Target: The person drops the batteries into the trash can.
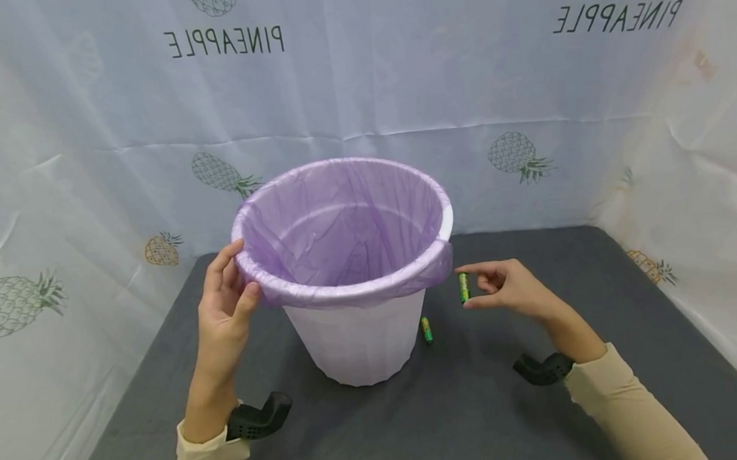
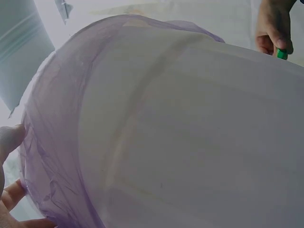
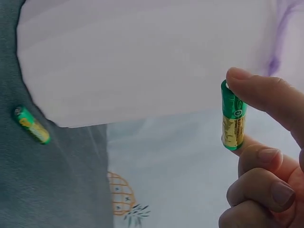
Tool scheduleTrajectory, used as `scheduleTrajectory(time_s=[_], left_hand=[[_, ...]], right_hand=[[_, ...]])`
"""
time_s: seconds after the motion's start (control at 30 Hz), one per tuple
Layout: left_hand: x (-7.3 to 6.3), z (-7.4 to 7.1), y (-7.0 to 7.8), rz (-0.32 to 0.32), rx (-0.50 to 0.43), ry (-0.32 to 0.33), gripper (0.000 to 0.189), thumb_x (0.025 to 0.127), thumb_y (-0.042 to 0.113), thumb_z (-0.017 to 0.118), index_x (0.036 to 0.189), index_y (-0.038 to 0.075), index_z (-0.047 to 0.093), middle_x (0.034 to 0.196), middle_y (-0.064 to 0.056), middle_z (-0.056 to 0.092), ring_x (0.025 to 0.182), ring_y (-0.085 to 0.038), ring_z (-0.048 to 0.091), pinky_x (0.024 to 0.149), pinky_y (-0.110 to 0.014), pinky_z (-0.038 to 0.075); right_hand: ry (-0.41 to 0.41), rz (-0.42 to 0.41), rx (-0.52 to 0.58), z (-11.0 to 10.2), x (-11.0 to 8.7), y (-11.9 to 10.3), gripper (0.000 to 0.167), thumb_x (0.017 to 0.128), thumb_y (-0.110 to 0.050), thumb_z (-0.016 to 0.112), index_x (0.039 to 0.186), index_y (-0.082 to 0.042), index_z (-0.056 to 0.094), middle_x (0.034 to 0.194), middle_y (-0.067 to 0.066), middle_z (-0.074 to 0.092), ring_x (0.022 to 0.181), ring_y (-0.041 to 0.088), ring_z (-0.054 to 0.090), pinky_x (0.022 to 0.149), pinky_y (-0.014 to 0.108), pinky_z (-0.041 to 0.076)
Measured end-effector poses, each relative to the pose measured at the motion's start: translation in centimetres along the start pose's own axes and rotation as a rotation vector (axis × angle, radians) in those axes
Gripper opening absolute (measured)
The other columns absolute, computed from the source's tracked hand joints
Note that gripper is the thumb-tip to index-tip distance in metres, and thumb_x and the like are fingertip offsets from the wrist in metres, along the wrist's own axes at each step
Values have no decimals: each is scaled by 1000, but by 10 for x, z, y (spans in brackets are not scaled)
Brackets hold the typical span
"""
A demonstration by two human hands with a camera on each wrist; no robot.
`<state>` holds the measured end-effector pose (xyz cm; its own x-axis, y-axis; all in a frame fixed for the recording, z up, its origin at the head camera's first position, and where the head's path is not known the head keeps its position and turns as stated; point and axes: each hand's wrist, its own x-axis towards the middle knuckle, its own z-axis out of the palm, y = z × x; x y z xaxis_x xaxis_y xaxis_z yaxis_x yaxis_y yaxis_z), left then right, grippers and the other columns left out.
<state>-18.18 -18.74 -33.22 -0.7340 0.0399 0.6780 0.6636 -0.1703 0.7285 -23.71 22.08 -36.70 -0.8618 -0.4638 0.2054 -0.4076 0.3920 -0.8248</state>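
Note:
A white trash can [image 1: 357,335] stands upright, lined with a translucent purple bag [image 1: 350,242] folded over its rim. My left hand [image 1: 222,314] holds the can at the left of the rim, thumb and fingers spread against the bag's folded edge. To the right of the can, my right hand [image 1: 510,291] pinches a green and gold battery [image 3: 233,116] by its two ends between thumb and index finger, the other fingers curled in. A second green and gold battery [image 1: 427,330] lies on the dark table by the can's foot.
The dark table [image 1: 385,438] extends around the can. Hanging sheets printed with pineapples [image 1: 512,154] enclose the back and sides. A black wrist mount [image 1: 260,415] sits on the left wrist, and another mount [image 1: 544,369] on the right.

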Motion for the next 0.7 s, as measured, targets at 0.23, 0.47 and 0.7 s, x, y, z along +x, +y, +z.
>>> scheduleTrajectory(time_s=[0.23,0.47,0.7], left_hand=[[0,0,-1,6,-7,-1,53,95,-4,48,144,10,35,137,-2,49,115,-7,52,93,-15,48],[0,0,0,-2,-2,10,53,95,-4,47,144,10,35,137,-2,49,116,-7,52,93,-14,48],[-1,1,0,-13,-3,15,53,95,-4,48,145,10,35,137,-2,49,116,-7,52,94,-14,48]], right_hand=[[21,-60,-23,-11,0,-15,50,77,0,76,123,9,58,62,-6,27,51,11,21,48,26,31],[49,-33,-43,-21,1,-27,51,77,-4,77,124,6,59,62,-7,26,52,10,19,47,27,29],[53,-26,24,-30,1,-37,49,78,-1,75,125,-2,60,62,-5,26,53,16,20,48,28,30]])
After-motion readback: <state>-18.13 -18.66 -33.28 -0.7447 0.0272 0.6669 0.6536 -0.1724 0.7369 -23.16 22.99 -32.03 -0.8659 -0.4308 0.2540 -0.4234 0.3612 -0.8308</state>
